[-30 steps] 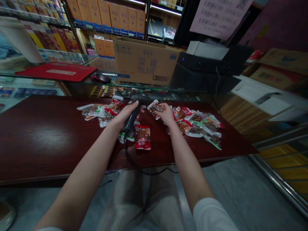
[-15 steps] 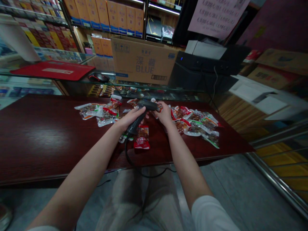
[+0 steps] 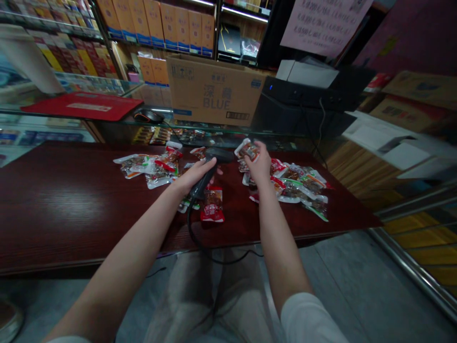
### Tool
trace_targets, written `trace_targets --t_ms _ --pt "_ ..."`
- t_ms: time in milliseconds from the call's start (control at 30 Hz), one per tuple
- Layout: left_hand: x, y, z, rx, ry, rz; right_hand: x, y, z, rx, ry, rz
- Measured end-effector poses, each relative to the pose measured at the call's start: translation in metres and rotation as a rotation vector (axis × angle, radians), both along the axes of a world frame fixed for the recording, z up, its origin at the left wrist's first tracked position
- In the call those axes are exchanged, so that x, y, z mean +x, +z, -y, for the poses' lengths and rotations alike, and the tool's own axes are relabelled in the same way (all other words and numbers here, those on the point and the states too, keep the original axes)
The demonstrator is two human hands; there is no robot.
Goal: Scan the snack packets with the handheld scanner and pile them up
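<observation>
My left hand (image 3: 200, 176) is wrapped round the handle of a black barcode scanner (image 3: 219, 154), whose head points right. Its black cable (image 3: 191, 228) hangs over the table's front edge. Between the fingers and thumb of my right hand (image 3: 259, 164) is a clear snack packet (image 3: 247, 149) with brown contents, lifted just above other packets. A red snack packet (image 3: 213, 205) lies in front of the scanner. To the left sits a pile of snack packets (image 3: 157, 166); a second pile (image 3: 300, 183) spreads beside and partly behind my right wrist.
Behind the dark wooden table (image 3: 71, 205) is a glass counter with a cardboard box (image 3: 214, 93), a red mat (image 3: 85, 105), a computer mouse (image 3: 148, 116) and a white cup (image 3: 34, 59). A metal rail (image 3: 410, 267) and stacked cartons stand at the right.
My right hand has moved right, away from the scanner's head, carrying the snack packet towards the right pile. My left hand keeps the scanner in nearly the same place.
</observation>
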State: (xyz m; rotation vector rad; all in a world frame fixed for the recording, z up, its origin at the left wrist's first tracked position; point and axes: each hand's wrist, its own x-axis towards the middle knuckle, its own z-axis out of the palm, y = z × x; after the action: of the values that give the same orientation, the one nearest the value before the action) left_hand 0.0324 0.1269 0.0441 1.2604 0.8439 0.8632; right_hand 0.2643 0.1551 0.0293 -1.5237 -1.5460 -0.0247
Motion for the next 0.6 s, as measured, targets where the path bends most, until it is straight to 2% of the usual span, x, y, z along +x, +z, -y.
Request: trace_targets --t_ms 100,200,267,333,467,600 --pt "-0.009 0.004 -0.005 -0.027 0.065 0.008 0.031 0.006 0.007 0.004 -0.128 0.019" --pt "-0.019 0.012 -0.007 -0.038 0.122 0.011 0.058 0.005 0.015 -0.126 -0.362 -0.019" --pt "-0.026 0.017 -0.008 -0.04 0.16 0.043 0.067 0.003 0.019 -0.211 -0.498 -0.034" --pt "-0.033 0.02 -0.008 -0.036 0.207 0.083 0.068 0.001 0.021 -0.247 -0.573 -0.048" --pt "-0.045 0.021 -0.013 -0.039 0.273 0.092 0.059 0.002 0.022 -0.193 -0.573 -0.046" --pt "-0.055 0.02 -0.018 -0.071 0.29 0.103 0.044 0.005 0.016 -0.027 -0.503 0.046"
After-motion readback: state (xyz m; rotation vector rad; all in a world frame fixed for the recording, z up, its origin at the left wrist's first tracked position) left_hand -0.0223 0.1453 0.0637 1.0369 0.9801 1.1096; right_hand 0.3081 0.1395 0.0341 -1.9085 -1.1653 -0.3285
